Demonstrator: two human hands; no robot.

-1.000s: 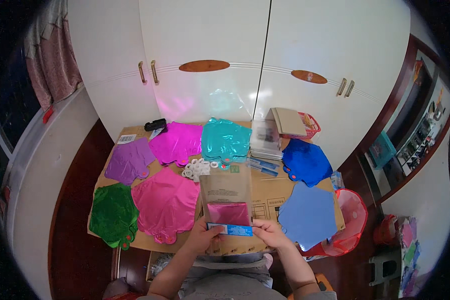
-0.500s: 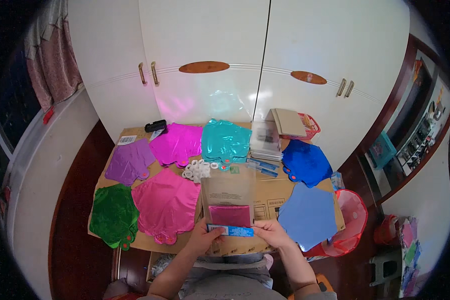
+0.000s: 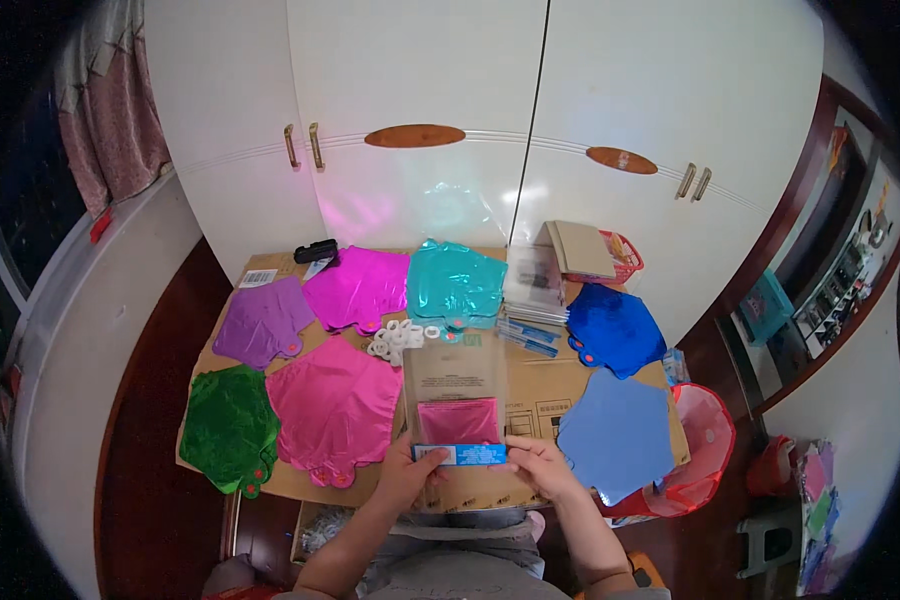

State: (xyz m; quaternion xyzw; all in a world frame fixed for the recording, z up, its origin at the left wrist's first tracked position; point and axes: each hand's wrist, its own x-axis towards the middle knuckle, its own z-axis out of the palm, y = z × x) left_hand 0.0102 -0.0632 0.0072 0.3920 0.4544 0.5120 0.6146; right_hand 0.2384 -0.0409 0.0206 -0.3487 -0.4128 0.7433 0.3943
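Observation:
Between both hands is a clear plastic bag (image 3: 432,366) with a folded pink foil piece (image 3: 457,421) inside and a blue-and-white label strip (image 3: 478,455) across its near end. My left hand (image 3: 406,474) grips the left end of the label, thumb on top. At the right end, my right hand (image 3: 540,468) pinches the bag's edge, fingers bent. Beside my left hand lies a stack of pink foil balloons (image 3: 335,405). Small white plastic rings (image 3: 395,343) are heaped past the bag's far left corner.
Flattened cardboard (image 3: 530,480) covers the table. Around it lie green (image 3: 226,425), purple (image 3: 262,322), magenta (image 3: 358,285), teal (image 3: 456,282), dark blue (image 3: 618,330) and pale blue (image 3: 618,435) foil stacks. Clear bags (image 3: 535,285) are piled before a red basket (image 3: 625,258). A red bin (image 3: 705,445) stands right.
The bag has tipped flatter and its label end has shifted slightly away from me. My right fingers have curled in at the bag's right edge. Both hands keep their hold.

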